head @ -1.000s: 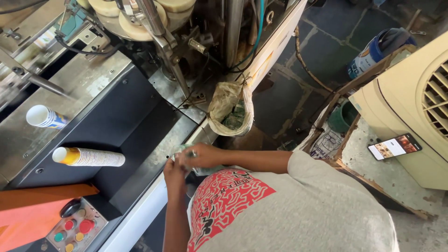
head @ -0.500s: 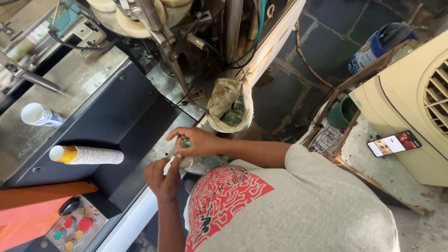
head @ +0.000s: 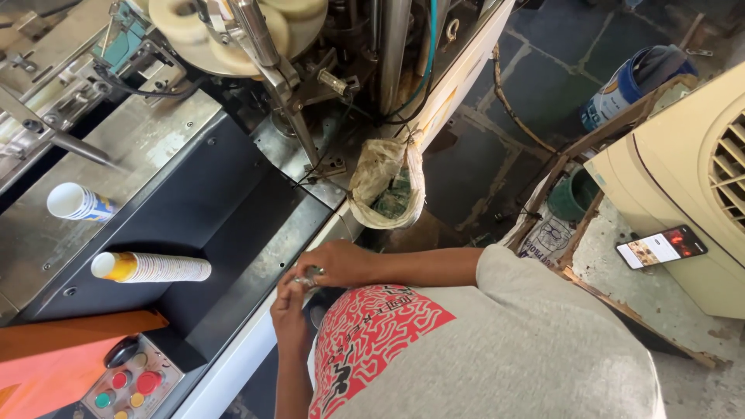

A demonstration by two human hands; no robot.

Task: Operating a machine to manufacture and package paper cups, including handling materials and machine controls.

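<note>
My right hand (head: 335, 262) reaches across from the grey sleeve and closes over a small shiny metal piece (head: 310, 275). My left hand (head: 289, 309) comes up from below, its fingertips pinching the same piece. Both hands meet just above the red print on my grey shirt (head: 497, 349), at the white edge of the machine (head: 233, 371). The fingers hide most of the piece.
A sleeve of stacked paper cups (head: 151, 267) and a shorter stack (head: 77, 203) lie on the machine's trays. A button panel (head: 128, 380) sits bottom left. A sack of scraps (head: 386, 194) hangs from the frame. A phone (head: 661, 247) rests by a beige cooler (head: 691, 171).
Half a second ago my hands were slightly apart, the left lower. They have closed together on the metal piece, nearer my chest.
</note>
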